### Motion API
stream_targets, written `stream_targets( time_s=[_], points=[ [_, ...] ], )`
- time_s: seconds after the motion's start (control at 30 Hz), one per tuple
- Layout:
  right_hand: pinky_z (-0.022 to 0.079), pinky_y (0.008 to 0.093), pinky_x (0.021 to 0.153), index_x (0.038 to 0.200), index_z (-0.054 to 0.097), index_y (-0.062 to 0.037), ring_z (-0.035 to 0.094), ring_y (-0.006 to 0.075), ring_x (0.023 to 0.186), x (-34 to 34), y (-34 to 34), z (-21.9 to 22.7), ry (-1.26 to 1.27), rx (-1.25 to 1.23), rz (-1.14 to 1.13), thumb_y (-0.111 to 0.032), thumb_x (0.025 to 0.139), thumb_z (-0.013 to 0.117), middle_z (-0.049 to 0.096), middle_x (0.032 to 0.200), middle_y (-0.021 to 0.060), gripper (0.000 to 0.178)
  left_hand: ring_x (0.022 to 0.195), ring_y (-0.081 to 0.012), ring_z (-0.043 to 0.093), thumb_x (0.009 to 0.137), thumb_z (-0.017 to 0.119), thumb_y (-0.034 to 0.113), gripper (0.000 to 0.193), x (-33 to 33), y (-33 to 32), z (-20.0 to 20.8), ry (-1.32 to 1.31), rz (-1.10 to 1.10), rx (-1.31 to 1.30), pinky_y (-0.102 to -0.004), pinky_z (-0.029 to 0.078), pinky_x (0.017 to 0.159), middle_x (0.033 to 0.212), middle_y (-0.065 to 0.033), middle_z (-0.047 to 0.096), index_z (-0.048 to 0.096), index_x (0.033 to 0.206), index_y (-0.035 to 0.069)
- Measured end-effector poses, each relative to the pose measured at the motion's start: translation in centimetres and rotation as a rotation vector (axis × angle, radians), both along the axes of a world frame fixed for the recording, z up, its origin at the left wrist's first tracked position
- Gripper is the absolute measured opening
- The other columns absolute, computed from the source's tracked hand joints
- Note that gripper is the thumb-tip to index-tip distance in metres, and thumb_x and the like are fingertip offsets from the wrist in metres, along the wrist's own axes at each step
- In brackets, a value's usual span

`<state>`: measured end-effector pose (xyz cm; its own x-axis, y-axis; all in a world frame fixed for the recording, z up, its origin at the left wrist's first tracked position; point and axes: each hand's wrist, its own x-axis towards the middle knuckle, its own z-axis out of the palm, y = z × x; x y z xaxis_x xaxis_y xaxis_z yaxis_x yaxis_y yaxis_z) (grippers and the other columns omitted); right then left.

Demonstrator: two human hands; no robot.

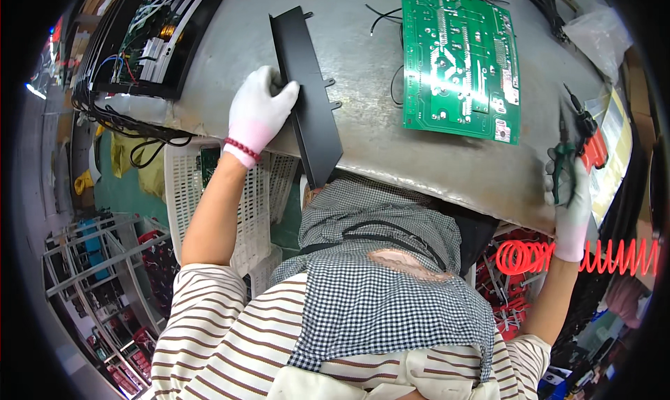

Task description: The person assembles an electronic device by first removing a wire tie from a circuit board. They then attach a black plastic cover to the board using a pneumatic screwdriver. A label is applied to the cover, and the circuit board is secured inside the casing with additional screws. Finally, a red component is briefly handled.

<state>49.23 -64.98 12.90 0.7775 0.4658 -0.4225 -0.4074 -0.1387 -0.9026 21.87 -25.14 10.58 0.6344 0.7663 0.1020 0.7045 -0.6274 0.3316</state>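
Observation:
My left hand (259, 110), in a white and pink glove, pinches the long edge of a black bent metal panel (307, 93) with small tabs along its far side. The panel lies slantwise, its near end reaching past the table's front edge. At the far right my right hand (574, 197), gloved too, is closed round green-handled pliers (562, 166), tips pointing away from me. Close beside those fingers is a red and black power screwdriver (593, 145). A green circuit board (453, 65) rests solder side up between my hands, on the metal table (370, 128).
An open black housing (150, 44) with wiring stands at the back left, cables hanging off the edge. A white plastic basket (216, 211) sits below. A red coiled air hose (523, 257) runs at the right. Black cables and a clear plastic bag (599, 33) lie at the back right.

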Motion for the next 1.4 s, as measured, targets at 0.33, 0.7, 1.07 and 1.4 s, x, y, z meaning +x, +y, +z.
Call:
stream_targets(
  time_s=[0.33,0.7,1.07,1.4],
  points=[
    [0.046,0.0342,0.094,0.130,0.049,0.0027,0.061,0.0201,0.104,-13.6,6.3,0.2,0.342,0.130,0.650,-0.046,0.088,0.066,0.064,0.106,0.0113,0.066,0.062,-0.0104,0.060,0.096,0.057,0.018,0.028,1.0,-3.2,2.6,-0.896,0.044,-1.141,-0.0222,0.051,0.054,0.083,-0.0048,0.063,0.054,0.117,0.000],
    [0.042,0.0360,0.099,0.143,0.032,0.0050,0.057,0.0298,0.114,-14.1,8.3,1.1,-0.244,-0.040,0.680,-0.049,0.094,0.055,0.058,0.123,0.0216,0.076,0.098,-0.0118,0.061,0.088,0.068,0.012,0.044,3.8,-10.3,7.9,-0.806,-0.071,-1.217,-0.0262,0.051,0.084,0.113,-0.0077,0.063,0.053,0.125,-0.004],
    [0.044,0.0388,0.096,0.144,0.028,0.0050,0.059,0.0383,0.111,-14.8,8.1,0.5,-0.417,-0.011,0.627,-0.047,0.095,0.054,0.059,0.118,0.0258,0.077,0.100,-0.0124,0.061,0.090,0.065,0.008,0.038,4.0,-11.4,8.1,-0.820,-0.125,-1.034,-0.0267,0.050,0.088,0.112,-0.0083,0.064,0.054,0.123,-0.004],
    [0.044,0.0378,0.095,0.135,0.042,0.0030,0.059,0.0316,0.105,-14.2,7.7,1.4,-0.329,-0.132,0.657,-0.052,0.094,0.054,0.060,0.113,0.0195,0.070,0.099,-0.0125,0.061,0.090,0.064,0.009,0.038,4.2,-11.8,8.0,-0.827,-0.124,-1.047,-0.0266,0.049,0.088,0.112,-0.0086,0.064,0.054,0.124,-0.005]
  ],
)
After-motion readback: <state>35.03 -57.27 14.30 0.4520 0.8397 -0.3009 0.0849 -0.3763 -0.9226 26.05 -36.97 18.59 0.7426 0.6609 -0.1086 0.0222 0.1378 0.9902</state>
